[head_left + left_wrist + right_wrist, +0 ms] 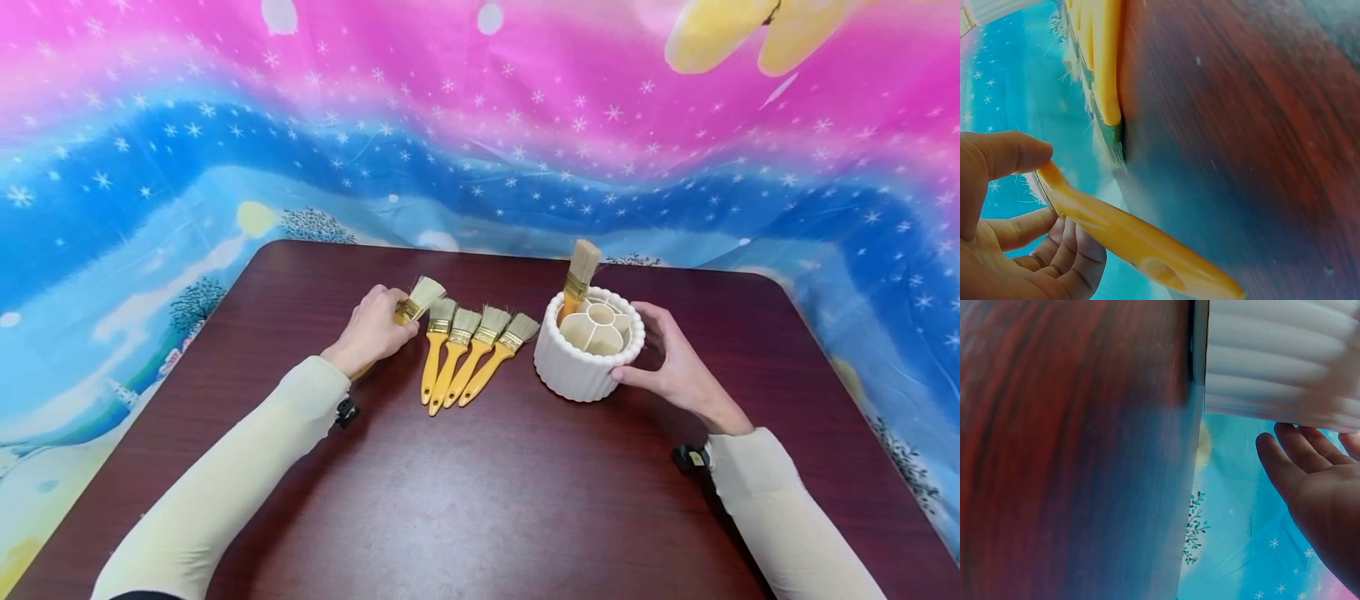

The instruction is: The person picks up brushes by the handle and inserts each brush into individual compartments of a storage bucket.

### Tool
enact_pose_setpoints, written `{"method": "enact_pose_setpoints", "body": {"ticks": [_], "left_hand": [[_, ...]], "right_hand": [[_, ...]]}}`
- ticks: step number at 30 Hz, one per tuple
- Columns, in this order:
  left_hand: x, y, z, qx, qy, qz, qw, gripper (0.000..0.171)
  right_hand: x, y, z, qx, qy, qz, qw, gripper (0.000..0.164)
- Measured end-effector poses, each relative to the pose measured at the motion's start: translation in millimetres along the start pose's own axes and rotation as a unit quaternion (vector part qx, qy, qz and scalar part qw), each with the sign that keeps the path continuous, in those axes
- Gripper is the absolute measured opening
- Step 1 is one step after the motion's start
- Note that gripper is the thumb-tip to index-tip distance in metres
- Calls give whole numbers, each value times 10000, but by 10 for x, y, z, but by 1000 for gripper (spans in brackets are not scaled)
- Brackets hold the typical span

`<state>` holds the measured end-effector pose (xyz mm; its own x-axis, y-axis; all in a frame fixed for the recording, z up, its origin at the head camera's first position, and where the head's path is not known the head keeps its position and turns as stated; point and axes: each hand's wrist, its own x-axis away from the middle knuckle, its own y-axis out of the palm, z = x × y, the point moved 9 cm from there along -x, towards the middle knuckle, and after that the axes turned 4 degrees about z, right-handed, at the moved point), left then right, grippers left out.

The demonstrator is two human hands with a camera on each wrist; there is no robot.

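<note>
My left hand (373, 332) pinches a paintbrush (424, 293) between thumb and fingers near its metal band; the bristles point away to the right. In the left wrist view its yellow handle (1129, 234) slants down, raised off the table. A white, ribbed round holder (572, 371) with petal-shaped compartments stands right of centre. My right hand (671, 360) holds its right side, thumb at the near rim and fingers around the far side. Another paintbrush (582, 271) stands in a left compartment, bristles up and leaning slightly right.
Several yellow-handled paintbrushes (468, 350) lie fanned out on the dark reddish-brown table (465, 500), between the left hand and the holder, bristles toward the far edge. A colourful snowflake-patterned cloth (450, 150) hangs behind and beside the table.
</note>
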<state>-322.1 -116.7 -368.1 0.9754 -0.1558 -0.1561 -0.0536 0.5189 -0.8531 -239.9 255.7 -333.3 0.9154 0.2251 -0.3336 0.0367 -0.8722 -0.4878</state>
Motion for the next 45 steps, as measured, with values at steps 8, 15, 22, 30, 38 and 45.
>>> {"method": "enact_pose_setpoints", "body": {"ticks": [8, 15, 22, 30, 38, 45], "left_hand": [[27, 61, 96, 23, 82, -16, 10000, 50], [33, 50, 204, 16, 254, 47, 9997, 50], [18, 50, 307, 110, 340, 47, 9993, 51], [51, 38, 465, 360, 467, 44, 9982, 50], [44, 23, 664, 509, 656, 104, 9965, 48], [29, 17, 811, 631, 761, 153, 9950, 48]], "right_hand": [[8, -10, 11, -6, -37, 11, 10000, 90], [-2, -2, 8, -47, -79, 8, 10000, 90], [3, -17, 8, -48, -87, 32, 9999, 89], [9, -17, 8, -112, -107, 50, 9999, 86], [19, -16, 15, -246, -124, 98, 9996, 84], [12, 1, 2, -177, -103, -18, 9998, 91]]}}
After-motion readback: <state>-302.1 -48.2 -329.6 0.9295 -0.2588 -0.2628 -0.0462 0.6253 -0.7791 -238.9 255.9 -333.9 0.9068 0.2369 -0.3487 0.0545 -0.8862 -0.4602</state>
